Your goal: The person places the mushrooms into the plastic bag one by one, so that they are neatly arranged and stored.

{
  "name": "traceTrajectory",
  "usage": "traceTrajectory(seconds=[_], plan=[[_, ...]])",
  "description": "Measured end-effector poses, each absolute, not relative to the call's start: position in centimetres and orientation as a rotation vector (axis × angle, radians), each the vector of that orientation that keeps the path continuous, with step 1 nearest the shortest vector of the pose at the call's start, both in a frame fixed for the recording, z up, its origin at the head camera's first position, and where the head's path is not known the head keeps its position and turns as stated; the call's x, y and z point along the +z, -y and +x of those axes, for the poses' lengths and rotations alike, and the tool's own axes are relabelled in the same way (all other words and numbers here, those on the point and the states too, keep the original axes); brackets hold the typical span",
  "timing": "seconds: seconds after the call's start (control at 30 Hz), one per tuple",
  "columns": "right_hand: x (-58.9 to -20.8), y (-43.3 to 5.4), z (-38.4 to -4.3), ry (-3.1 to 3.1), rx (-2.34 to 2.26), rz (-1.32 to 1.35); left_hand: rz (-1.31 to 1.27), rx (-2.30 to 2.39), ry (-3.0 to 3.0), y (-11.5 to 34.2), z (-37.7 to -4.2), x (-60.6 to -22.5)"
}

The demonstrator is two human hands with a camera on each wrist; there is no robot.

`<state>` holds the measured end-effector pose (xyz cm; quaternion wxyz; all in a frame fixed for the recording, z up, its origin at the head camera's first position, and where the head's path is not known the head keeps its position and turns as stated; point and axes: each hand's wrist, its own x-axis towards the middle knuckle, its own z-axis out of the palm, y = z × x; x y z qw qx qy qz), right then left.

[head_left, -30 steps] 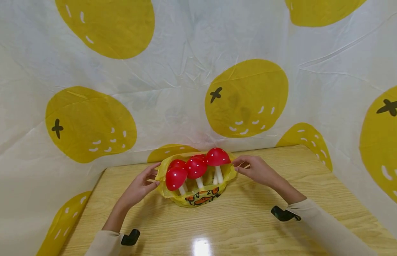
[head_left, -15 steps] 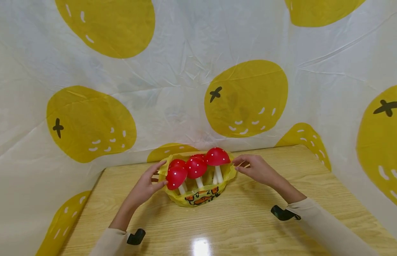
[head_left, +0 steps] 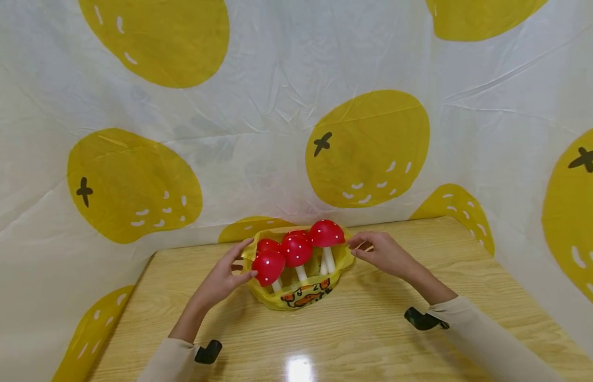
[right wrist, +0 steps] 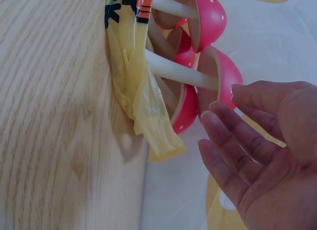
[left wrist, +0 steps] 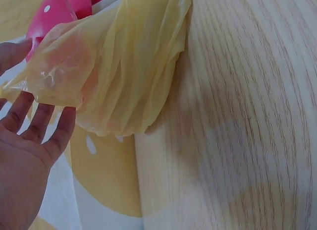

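Observation:
A thin yellow plastic bag [head_left: 296, 303] with a printed orange and black picture sits on the table, its mouth spread wide. Several toy mushrooms stand in it, with red white-dotted caps [head_left: 296, 250] and white stems [head_left: 301, 273]. My left hand [head_left: 221, 277] is at the bag's left side: fingertips lie against the plastic from outside, and the thumb reaches the nearest red cap. In the right wrist view, my right hand [right wrist: 262, 141] has loosely bent fingers and its thumb tip right at a cap [right wrist: 230, 81]; nothing sits in the palm. The bag's right edge hangs beside it.
The pale wooden table [head_left: 372, 329] reaches back to a white plastic sheet [head_left: 258, 175] printed with big yellow fruit. That sheet also hangs along the left and right sides. Dark straps [head_left: 422, 319] circle both wrists over light sleeves.
My left hand has moved right, bringing the bag's left edge inward against the caps. The mushrooms have shifted slightly right. My right hand has stayed in place.

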<state>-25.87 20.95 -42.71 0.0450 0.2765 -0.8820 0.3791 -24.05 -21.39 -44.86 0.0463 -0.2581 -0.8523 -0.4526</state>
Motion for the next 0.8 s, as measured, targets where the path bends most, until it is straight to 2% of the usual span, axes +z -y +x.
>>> traceTrajectory(seconds=[0.8], plan=[[-42.8,-21.3,-26.0,2.713,1.127,0.823,-0.541,-1.312,2.61,25.2,-22.7,-45.3]])
